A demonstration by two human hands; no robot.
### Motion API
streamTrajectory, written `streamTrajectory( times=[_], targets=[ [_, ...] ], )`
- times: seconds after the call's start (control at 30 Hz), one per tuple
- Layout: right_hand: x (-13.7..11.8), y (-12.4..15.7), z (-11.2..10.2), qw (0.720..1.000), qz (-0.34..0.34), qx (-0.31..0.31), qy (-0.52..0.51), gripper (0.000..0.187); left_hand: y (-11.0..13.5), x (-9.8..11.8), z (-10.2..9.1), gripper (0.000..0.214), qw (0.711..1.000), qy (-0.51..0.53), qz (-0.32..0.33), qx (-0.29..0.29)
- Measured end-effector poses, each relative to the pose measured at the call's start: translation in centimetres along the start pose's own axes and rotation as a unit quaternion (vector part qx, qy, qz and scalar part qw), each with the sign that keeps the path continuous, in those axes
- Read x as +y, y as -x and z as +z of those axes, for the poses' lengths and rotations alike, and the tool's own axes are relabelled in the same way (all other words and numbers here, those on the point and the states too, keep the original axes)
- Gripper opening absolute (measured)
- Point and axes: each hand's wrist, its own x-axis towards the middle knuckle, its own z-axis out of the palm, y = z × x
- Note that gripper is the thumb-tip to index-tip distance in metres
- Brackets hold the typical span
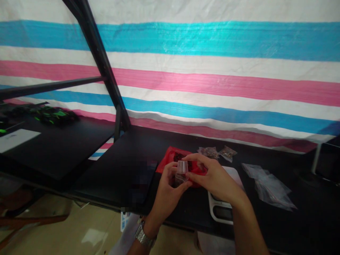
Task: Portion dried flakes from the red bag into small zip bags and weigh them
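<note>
A small clear plastic cup (182, 166) is held upside down, its narrow end up, between the thumb and fingers of my right hand (211, 173). Just under it, my left hand (170, 187) pinches what looks like a clear plastic bag (181, 178) around the cup's wide end. Small dark contents show through there, too blurred to name. Behind my hands lies an open red bag (166, 160) with dark small pieces (178, 156) in it. Partly covered by my right hand and forearm is a white scale (212, 210) with a dark display panel.
Two clear bags of small parts (209, 152) lie toward the table's back. Flat clear zip bags (273, 189) are spread out at the right, near a dark screen-like device (328, 163). A black metal post (99, 60) rises at left, beyond which sit green-and-black models (54, 115).
</note>
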Motion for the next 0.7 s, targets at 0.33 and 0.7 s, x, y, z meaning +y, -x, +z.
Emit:
streamTrajectory(
  times=[0.33,0.7],
  targets=[
    [4.5,-2.9,1.3,0.973,0.067,0.068,0.208,0.022,0.4,0.4,-0.9,0.06,1.0,-0.015,0.012,0.01],
    [5.5,-4.7,4.2,0.966,0.096,0.049,0.234,0.013,-0.2,0.9,-1.1,0.054,0.998,-0.003,0.008,0.063]
  ],
)
